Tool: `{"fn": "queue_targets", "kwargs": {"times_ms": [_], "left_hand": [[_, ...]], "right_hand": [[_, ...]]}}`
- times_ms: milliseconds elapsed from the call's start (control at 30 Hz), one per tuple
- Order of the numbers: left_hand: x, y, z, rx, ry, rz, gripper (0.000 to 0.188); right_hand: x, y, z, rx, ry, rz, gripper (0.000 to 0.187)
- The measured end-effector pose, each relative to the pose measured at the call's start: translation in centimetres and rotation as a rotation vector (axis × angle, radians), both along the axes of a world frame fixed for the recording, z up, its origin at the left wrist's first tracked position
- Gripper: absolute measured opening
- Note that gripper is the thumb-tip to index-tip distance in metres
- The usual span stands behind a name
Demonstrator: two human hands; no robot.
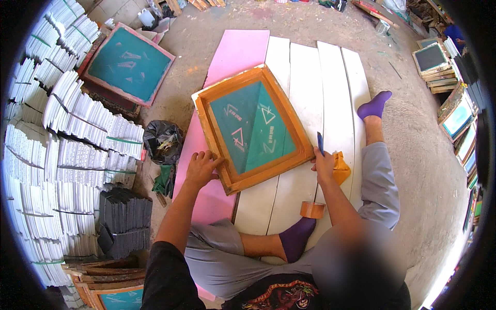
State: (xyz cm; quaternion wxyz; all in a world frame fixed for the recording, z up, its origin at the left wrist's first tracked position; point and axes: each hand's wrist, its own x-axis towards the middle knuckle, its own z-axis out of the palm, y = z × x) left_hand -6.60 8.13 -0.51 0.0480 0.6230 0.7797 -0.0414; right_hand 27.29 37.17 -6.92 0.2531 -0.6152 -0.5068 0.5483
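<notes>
A screen printing frame (247, 182) lies tilted in front of me, its wooden sides covered with brown tape. Its green mesh (253, 126) carries pale triangle and lettering patterns. My left hand (203, 168) grips the frame's near left side, fingertips on the edge. By the near right corner, my right hand (323, 164) holds a slim blue tool that looks like a cutter knife (320, 143), pointing away from me. Just right of that hand sits a folded yellow-orange cloth or packet (341, 168). A roll of brown tape (312, 210) stands closer to me, beside my foot.
White boards (299, 88) and a pink board (237, 51) lie under the frame. Tall bundled paper stacks (77, 150) line the left side, near a black bag (163, 140) and another green screen (129, 64). More frames (457, 111) lean at the far right.
</notes>
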Motion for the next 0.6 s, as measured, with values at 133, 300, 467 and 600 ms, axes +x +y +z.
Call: {"fn": "queue_targets", "kwargs": {"times_ms": [133,300,467,600], "left_hand": [[1.7,1.2,-0.3,0.054,0.015,0.065,0.077],[5.4,5.2,-0.5,0.103,0.112,0.115,0.076],[9.5,7.9,-2.4,0.162,0.101,0.207,0.075],[12.4,8.3,-1.5,0.188,-0.064,0.322,0.071]], "right_hand": [[-0.8,4.2,-0.3,0.078,-0.067,0.073,0.052],[-1.6,9.2,1.9,0.065,0.028,0.129,0.058],[0.4,6.7,7.1,0.174,0.130,0.254,0.046],[5.7,0.9,10.2,0.101,-0.126,0.554,0.034]]}}
